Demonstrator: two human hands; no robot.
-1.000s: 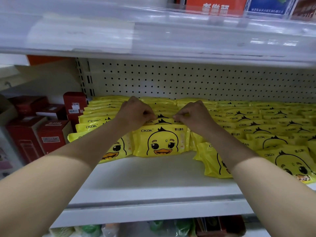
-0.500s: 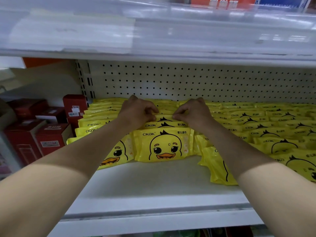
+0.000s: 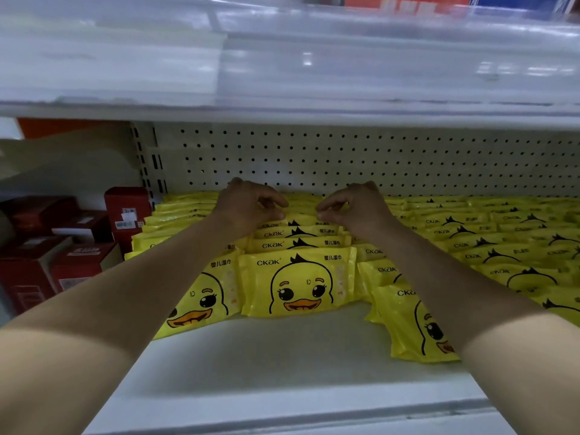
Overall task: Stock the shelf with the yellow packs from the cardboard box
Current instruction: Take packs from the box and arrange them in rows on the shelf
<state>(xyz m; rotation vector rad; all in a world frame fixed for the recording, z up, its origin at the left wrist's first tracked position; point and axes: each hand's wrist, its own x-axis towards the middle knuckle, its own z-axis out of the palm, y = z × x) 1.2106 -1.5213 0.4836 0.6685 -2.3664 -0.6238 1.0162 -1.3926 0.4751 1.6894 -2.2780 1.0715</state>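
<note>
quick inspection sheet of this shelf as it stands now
surface: shelf, white, packs cover its back part
job's things: packs, yellow, in overlapping rows back to the pegboard; cardboard box not in view
clutter: red boxes at the left
grippers: left hand and right hand curled over the centre row's top edges; pinch unclear
cables: nothing seen
surroundings: pegboard behind, upper shelf above

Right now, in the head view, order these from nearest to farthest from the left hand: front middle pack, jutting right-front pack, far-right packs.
1. Front middle pack, same row, just forward of the left hand.
2. Jutting right-front pack, next row right, further forward.
3. Far-right packs, at the shelf's right end.
</note>
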